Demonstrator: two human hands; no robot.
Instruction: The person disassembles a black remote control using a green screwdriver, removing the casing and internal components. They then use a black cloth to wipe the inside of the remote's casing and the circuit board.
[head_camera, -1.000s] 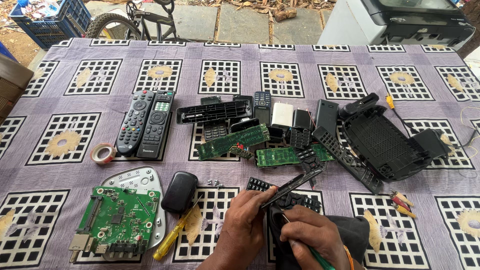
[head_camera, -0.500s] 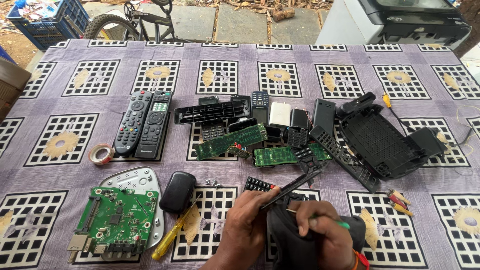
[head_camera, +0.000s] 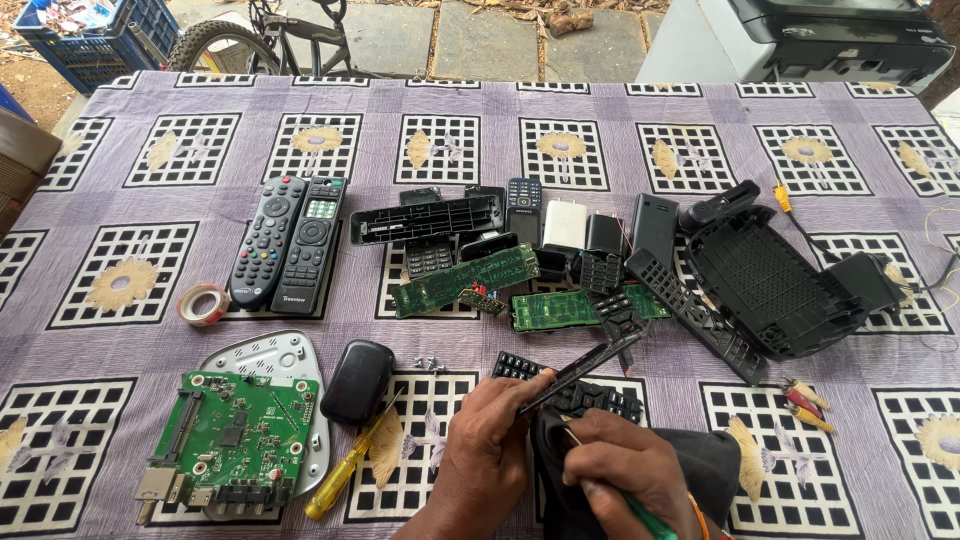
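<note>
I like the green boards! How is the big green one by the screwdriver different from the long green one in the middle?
The big green board is wide, almost square, and rests on a pale grey shell. The long green board is a narrow strip lying slantwise on the tablecloth among black casing pieces. The big one carries metal sockets along its near edge; the long one shows none. Both are green circuit boards, lying flat, untouched by either hand.
</note>
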